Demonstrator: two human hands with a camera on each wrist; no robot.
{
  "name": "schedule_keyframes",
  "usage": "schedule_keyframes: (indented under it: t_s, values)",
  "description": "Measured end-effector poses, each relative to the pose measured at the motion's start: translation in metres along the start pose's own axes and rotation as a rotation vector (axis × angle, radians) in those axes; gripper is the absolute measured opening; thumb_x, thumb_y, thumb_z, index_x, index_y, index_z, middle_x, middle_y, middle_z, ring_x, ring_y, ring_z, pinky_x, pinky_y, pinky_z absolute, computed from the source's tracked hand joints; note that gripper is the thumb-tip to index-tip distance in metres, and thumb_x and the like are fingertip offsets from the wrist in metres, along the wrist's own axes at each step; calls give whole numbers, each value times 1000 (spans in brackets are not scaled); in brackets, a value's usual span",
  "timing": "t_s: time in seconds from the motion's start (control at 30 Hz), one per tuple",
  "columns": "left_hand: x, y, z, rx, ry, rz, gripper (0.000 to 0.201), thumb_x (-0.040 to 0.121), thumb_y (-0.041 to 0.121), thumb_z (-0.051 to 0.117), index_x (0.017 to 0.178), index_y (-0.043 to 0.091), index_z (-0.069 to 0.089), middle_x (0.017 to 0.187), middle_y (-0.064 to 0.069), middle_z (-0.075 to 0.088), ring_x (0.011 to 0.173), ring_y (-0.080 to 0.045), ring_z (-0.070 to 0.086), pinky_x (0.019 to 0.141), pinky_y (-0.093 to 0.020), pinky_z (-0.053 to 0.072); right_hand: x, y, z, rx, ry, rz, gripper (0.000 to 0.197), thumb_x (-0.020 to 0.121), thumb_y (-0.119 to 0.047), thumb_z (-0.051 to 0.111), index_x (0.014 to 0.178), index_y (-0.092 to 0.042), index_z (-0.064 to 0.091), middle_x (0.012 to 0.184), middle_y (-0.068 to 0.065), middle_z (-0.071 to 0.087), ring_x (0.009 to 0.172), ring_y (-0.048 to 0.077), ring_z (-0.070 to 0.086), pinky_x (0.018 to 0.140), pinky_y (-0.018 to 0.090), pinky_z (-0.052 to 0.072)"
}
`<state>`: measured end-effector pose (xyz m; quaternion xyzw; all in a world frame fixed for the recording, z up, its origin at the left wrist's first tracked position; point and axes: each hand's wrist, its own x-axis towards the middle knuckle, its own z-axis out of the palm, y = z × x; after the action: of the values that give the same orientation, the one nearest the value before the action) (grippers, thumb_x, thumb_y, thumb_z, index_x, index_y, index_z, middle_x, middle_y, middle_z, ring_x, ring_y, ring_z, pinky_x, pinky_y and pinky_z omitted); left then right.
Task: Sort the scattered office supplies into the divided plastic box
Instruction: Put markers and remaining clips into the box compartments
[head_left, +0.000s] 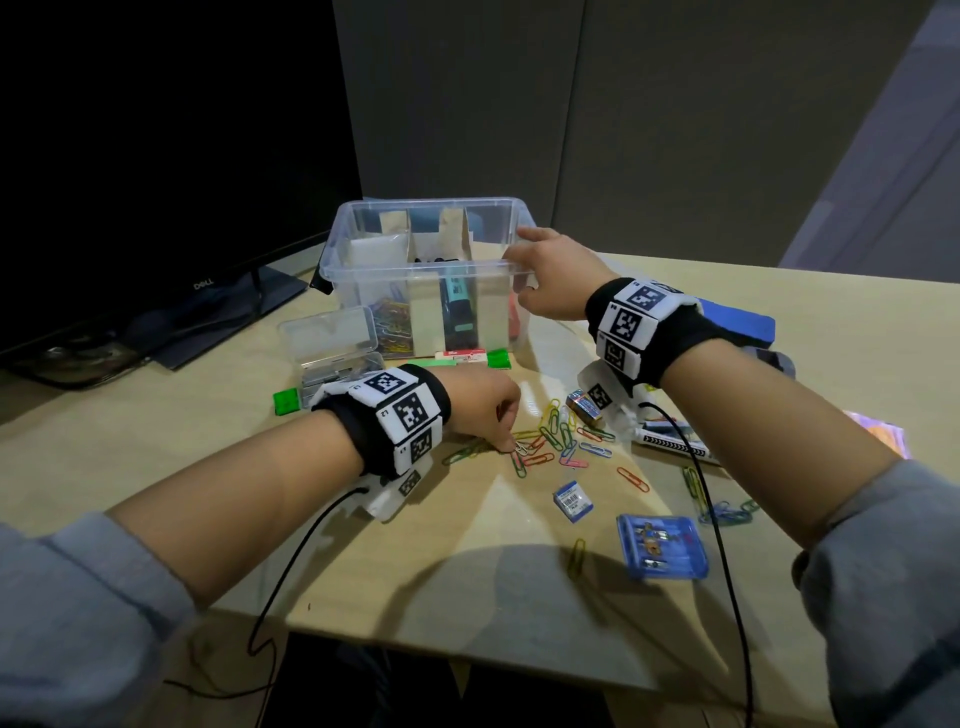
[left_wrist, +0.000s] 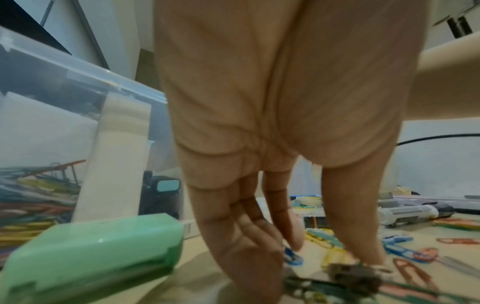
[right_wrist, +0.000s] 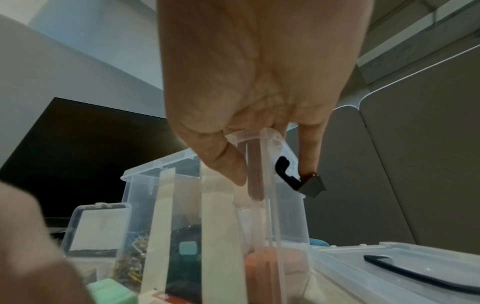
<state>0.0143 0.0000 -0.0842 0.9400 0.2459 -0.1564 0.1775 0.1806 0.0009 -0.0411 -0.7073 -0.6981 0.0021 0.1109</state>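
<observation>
The clear divided plastic box (head_left: 363, 228) stands at the back of the table, with coloured clips in its left compartment and a dark stapler in the middle one. My right hand (head_left: 519, 265) grips its right rim (right_wrist: 267, 139), thumb inside the wall and fingers outside. Loose coloured paper clips (head_left: 553, 434) lie scattered in front of the box. My left hand (head_left: 506, 446) reaches down into them and pinches a pale paper clip (head_left: 522, 450) between thumb and fingertips (left_wrist: 374, 261); other clips (left_wrist: 410, 269) lie around it.
Near the clips lie a small staple box (head_left: 573, 500), a blue plastic case (head_left: 662, 545), a battery (head_left: 584, 404) and a marker (head_left: 675, 441). Green boxes (head_left: 287, 401) and a small clear case (head_left: 332, 348) sit left of the box. The box lid (right_wrist: 389, 265) lies right; a monitor (head_left: 156, 156) stands left.
</observation>
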Motion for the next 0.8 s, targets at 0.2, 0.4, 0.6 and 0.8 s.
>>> schedule_keyframes:
  t_s: [0.2,0.4,0.6,0.8]
  values:
    - [-11,17,6,76,43,-196,61,77,71,62,72,10,53,65,-1,53,57,-18,49,48,-28,35,2,0,1,-12,0,8,39,89,-17,52,127,-18,58,137,4,55,146,20,18,108,46,39]
    - [-12,32,13,-13,67,-215,67,76,65,67,108,10,48,84,1,48,72,-16,50,45,-24,35,2,1,2,9,13,8,35,88,-19,53,122,-18,60,136,3,56,146,21,18,108,47,38]
    - [2,35,5,38,27,-102,56,80,44,75,113,4,54,106,-9,62,91,-25,57,71,-29,42,2,-1,0,-20,8,12,37,89,-18,53,125,-16,58,136,5,55,146,20,18,108,46,38]
    - [9,34,6,13,36,-49,28,81,30,76,92,7,66,93,-7,67,80,-21,56,70,-27,44,3,1,3,-16,17,14,36,89,-19,54,124,-17,59,138,6,53,146,20,18,108,47,39]
